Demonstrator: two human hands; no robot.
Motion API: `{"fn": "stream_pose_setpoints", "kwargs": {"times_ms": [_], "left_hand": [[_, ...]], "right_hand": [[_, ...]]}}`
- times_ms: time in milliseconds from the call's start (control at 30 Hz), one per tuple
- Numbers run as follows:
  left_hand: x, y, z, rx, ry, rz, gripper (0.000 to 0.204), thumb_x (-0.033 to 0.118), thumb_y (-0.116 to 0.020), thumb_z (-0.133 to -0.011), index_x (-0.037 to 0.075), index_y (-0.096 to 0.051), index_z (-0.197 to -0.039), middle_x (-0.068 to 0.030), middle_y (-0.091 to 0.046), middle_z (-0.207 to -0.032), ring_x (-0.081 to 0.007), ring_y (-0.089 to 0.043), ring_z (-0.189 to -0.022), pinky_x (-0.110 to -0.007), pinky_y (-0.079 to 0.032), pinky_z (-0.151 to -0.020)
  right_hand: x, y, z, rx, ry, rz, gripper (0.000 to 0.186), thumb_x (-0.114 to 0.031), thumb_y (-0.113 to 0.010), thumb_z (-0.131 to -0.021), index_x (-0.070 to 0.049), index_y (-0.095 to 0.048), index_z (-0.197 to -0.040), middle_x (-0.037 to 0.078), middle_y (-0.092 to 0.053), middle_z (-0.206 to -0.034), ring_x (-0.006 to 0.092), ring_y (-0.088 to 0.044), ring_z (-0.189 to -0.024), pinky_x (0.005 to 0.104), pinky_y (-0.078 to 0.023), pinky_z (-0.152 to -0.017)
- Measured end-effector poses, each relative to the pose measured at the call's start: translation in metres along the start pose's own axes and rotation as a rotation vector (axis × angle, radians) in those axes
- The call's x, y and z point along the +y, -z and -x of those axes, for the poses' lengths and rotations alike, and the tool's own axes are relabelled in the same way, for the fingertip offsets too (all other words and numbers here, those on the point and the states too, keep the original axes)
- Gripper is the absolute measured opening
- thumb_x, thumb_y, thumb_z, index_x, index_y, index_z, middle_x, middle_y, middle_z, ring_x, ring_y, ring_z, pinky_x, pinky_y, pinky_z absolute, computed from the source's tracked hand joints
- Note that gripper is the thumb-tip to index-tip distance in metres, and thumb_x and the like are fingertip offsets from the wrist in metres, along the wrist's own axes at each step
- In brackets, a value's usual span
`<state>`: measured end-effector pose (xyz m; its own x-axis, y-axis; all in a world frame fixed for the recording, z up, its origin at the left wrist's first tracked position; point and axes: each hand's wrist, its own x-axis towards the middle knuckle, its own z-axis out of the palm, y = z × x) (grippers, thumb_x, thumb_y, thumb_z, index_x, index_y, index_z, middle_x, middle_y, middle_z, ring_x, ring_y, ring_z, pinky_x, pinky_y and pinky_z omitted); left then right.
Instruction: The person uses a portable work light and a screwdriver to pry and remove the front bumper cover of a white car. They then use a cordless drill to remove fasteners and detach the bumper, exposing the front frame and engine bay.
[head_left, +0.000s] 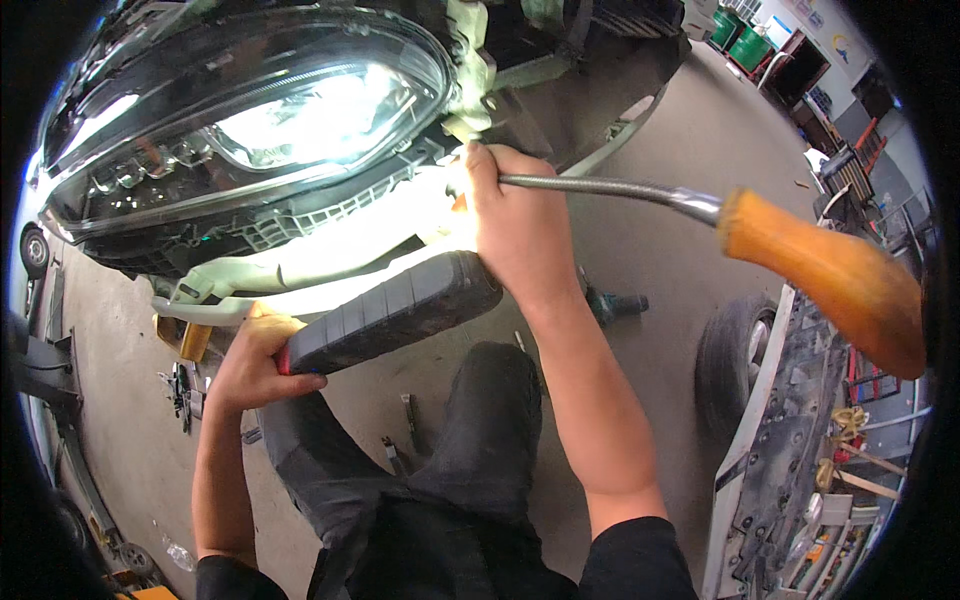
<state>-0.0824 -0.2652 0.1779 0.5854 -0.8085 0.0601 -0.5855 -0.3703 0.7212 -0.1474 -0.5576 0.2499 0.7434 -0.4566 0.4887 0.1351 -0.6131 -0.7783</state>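
Note:
My left hand (250, 360) is closed around the red-edged end of a black, ribbed work light (395, 312). A bright glare lies along its far side, on a pale car body panel (330, 257) under the headlight. The lit headlight (300, 120) sits just beyond. My right hand (525, 215) is a fist, close to the headlight's lower right corner and the far end of the work light. It grips the ridged metal shaft (590, 184) of a long tool, whose orange handle (830, 275) sticks out to the right, held by no hand. Glare hides the tool's tip.
A dark power tool (618, 305) and a few small hand tools (408, 420) lie on the floor around my knees. At the right stand a wheel (738, 360) and a long perforated metal panel (765, 480). Green drums (748, 48) stand at the far right.

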Motion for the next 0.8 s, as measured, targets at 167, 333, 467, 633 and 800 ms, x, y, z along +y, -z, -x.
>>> {"fn": "stream_pose_setpoints", "kwargs": {"times_ms": [167,333,467,633,800], "left_hand": [[0.005,0.007,0.006,0.012,0.018,-0.018,0.049,0.032,-0.081,-0.059,0.0,-0.066,-0.093,-0.0139,-0.064,-0.088,-0.0282,-0.059,-0.087,-0.038,-0.044,-0.082],[-0.01,0.017,0.029,0.178,0.04,0.192,0.048,0.034,-0.082,-0.062,-0.002,-0.065,-0.09,-0.0075,-0.063,-0.074,-0.0177,-0.06,-0.073,-0.032,-0.048,-0.07],[-0.011,0.016,0.032,0.181,0.217,0.372,0.04,0.027,-0.081,-0.065,-0.003,-0.063,-0.084,0.0012,-0.057,-0.065,-0.0072,-0.052,-0.052,-0.023,-0.043,-0.049],[-0.014,0.015,0.034,0.128,0.282,0.229,0.046,0.031,-0.08,-0.062,-0.005,-0.062,-0.085,-0.0045,-0.057,-0.069,-0.0145,-0.054,-0.066,-0.03,-0.045,-0.064],[-0.011,0.01,0.029,0.151,0.222,0.203,0.048,0.032,-0.08,-0.059,-0.004,-0.062,-0.085,-0.0064,-0.056,-0.071,-0.0172,-0.054,-0.071,-0.031,-0.044,-0.069]], "right_hand": [[0.005,-0.002,-0.006,0.032,0.274,0.296,0.027,-0.019,-0.054,-0.094,0.004,-0.058,-0.082,0.02,-0.057,-0.063,0.0357,-0.058,-0.06,0.0415,-0.043,-0.058],[-0.014,-0.01,-0.007,-0.102,0.234,0.427,0.023,-0.018,-0.054,-0.093,0.0,-0.054,-0.078,0.021,-0.058,-0.066,0.0373,-0.06,-0.062,0.0419,-0.044,-0.056],[0.028,-0.03,-0.006,0.046,0.176,0.394,0.029,-0.018,-0.05,-0.095,0.0,-0.054,-0.072,0.013,-0.062,-0.06,0.0223,-0.063,-0.052,0.0375,-0.047,-0.052],[0.016,-0.014,-0.005,-0.099,-0.039,0.208,0.027,-0.024,-0.051,-0.094,-0.002,-0.056,-0.078,0.017,-0.058,-0.063,0.0304,-0.06,-0.058,0.0409,-0.048,-0.056],[0.013,0.004,0.011,0.019,0.101,0.17,0.026,-0.019,-0.049,-0.096,0.0,-0.06,-0.084,0.012,-0.058,-0.058,0.0214,-0.059,-0.051,0.0341,-0.046,-0.05]]}}
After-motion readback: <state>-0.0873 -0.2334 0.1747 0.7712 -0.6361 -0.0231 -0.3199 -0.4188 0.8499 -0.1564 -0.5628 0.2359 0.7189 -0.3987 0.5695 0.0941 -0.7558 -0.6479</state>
